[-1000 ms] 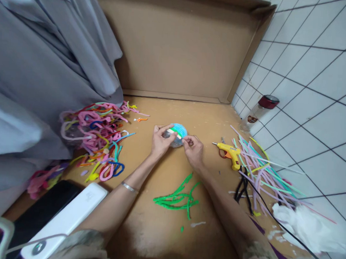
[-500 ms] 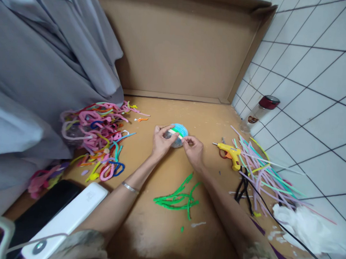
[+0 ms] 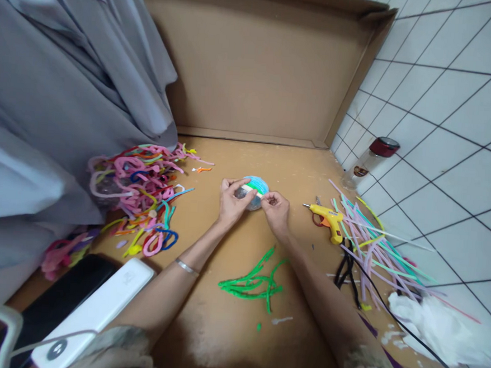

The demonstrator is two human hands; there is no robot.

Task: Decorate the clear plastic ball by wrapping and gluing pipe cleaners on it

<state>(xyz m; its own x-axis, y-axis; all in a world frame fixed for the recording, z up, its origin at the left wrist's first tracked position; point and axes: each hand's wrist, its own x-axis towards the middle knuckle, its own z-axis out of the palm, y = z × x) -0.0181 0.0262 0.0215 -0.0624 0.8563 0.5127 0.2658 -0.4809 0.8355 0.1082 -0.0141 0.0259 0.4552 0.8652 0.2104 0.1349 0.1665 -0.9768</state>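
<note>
A small round disc point(image 3: 261, 183) is between my hands above the middle of the table. Its far part is covered in blue rows, with a green band and a white strip across the middle; the near part looks clear or greyish. My left hand point(image 3: 232, 201) grips the disc from the left, thumb pressed on its face. At the disc's right edge, my right hand point(image 3: 276, 208) pinches the end of the white strip, which looks like a pipe cleaner; the fingertips partly hide it. Several green pipe cleaners point(image 3: 249, 285) lie nearer to me, between my forearms.
A yellow glue gun point(image 3: 329, 220) lies to the right beside lilac and mint pipe cleaners point(image 3: 362, 248). Behind them stands a red-lidded jar point(image 3: 364, 164). Tangled pipe cleaners point(image 3: 145, 171), a white power bank point(image 3: 98, 308) and a grey curtain point(image 3: 87, 100) are at left. A cardboard panel point(image 3: 257, 67) closes the back.
My right hand's fingers have curled slightly more at the disc's edge. My left hand keeps its hold; the whole view has shifted a little.
</note>
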